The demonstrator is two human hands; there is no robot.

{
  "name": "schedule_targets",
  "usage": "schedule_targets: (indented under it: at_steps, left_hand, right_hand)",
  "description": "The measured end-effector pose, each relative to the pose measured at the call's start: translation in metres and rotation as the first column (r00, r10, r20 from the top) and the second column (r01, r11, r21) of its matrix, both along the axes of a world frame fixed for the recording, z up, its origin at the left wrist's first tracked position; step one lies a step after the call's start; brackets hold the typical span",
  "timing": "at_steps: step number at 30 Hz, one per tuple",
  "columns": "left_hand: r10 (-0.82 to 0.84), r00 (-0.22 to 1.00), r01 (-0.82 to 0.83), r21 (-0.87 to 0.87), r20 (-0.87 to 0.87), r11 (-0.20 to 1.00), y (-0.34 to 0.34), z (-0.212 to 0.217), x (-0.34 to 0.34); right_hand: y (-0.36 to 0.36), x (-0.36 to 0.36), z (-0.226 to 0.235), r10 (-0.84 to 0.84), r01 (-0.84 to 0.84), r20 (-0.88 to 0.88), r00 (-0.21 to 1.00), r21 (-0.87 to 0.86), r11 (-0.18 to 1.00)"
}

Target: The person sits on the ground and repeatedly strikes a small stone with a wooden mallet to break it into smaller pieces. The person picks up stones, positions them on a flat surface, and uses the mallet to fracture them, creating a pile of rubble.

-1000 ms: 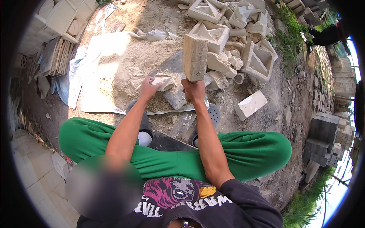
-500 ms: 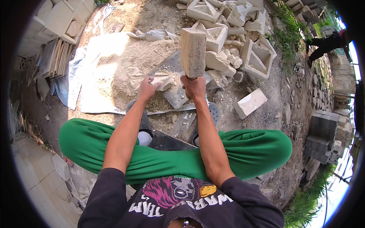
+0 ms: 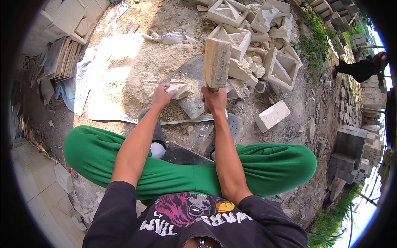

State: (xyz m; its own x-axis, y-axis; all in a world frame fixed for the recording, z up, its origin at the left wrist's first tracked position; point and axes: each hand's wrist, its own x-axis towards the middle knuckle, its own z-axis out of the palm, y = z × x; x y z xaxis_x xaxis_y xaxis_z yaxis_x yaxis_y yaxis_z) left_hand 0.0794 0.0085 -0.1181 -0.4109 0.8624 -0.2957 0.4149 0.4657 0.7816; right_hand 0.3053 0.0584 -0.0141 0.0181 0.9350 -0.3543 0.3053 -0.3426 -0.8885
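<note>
My right hand (image 3: 214,99) is closed round the short handle of a wooden mallet (image 3: 216,64), whose blocky, dust-covered head is raised upright above the fist. To its left, my left hand (image 3: 163,95) grips the edge of a pale broken stone chunk (image 3: 179,89). That chunk rests on or just over a dark flat slab (image 3: 193,105), and crumbled rubble lies around it. The mallet head is apart from the chunk. Part of the handle is hidden by my fingers.
Broken pale block pieces (image 3: 282,68) are heaped ahead to the right. A loose white block (image 3: 273,116) lies nearer. Dusty white sheeting (image 3: 105,111) spreads under the rubble. Thin boards (image 3: 66,59) lean at the left. Grey blocks (image 3: 349,151) are stacked right; another person (image 3: 359,69) is beyond.
The mallet and my right hand have shifted slightly right and down in the picture, as the whole view moved a little. My left hand keeps its grip. The other person has changed position.
</note>
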Motion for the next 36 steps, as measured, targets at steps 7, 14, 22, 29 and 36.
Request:
schedule_targets:
  at_steps: [7, 14, 22, 29, 36]
  left_hand:
    - [-0.055, 0.998, 0.053, -0.056, -0.035, 0.997, 0.012, 0.01, 0.012]
    - [-0.033, 0.997, 0.026, -0.088, -0.073, 0.996, 0.005, -0.007, -0.005]
    - [-0.06, 0.997, 0.055, -0.111, -0.039, 0.992, 0.009, 0.001, 0.0]
    - [-0.025, 0.997, 0.021, -0.061, -0.066, 0.998, 0.005, 0.0, -0.002]
    - [-0.021, 1.0, 0.021, -0.055, 0.007, 0.998, 0.004, -0.011, -0.006]
  right_hand:
    - [-0.023, 0.014, -0.109, 0.289, -0.246, 0.565, 0.773, -0.152, 0.957]
    - [-0.005, 0.002, -0.02, 0.087, -0.092, -0.036, 0.996, -0.163, 0.982]
    - [-0.025, 0.006, -0.07, 0.146, -0.152, -0.04, 0.988, -0.246, 0.957]
    - [-0.02, 0.001, -0.034, 0.131, -0.113, 0.088, 0.987, -0.183, 0.976]
    - [-0.011, -0.012, -0.025, -0.002, 0.004, -0.068, 0.998, 0.021, 1.0]
